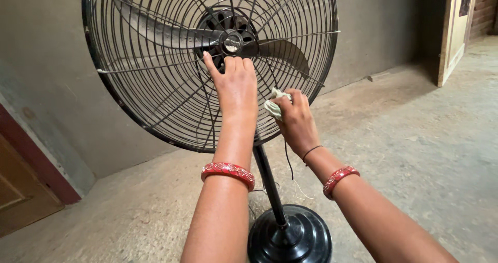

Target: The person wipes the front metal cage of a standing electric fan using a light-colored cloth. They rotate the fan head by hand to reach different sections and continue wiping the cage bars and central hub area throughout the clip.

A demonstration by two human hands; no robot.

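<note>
In the head view we see a big black fan [207, 60] standing on the floor [415, 154], close to a grey wall [57, 102]. It has a round wire cage [155, 112] made of many thin bars that run out from the middle like sun rays. Behind the bars are dark, wide blades [155, 32]. In the middle sits a small round shiny cap [232, 44]. A thin black pole [268, 182] goes down from the cage to a round, shiny black base [295, 239]. A thin cord [288, 162] hangs down beside the pole.

Our left hand [236, 84] rests on the front of the cage, just under the shiny cap. Its fingers [236, 65] lie side by side, bent a little over the bars, and the thumb [210, 63] sticks up to the side. The fingers touch the bars, but we cannot tell if they grip one.

Our right hand [296, 120] is lower and to the right, against the bottom part of the cage. Its fingers [290, 99] are closed tight around a small pale cloth [273, 104], all bunched up. The cloth touches the bars.

Each wrist has a red bangle [228, 172] with little sparkly dots. The right wrist also has a thin black band [311, 151].

On the far left is a brown door [21, 190] with a dark red frame [36, 159]. At the top right there is an open doorway [456, 29].

No box, bowl or bucket shows anywhere here.
</note>
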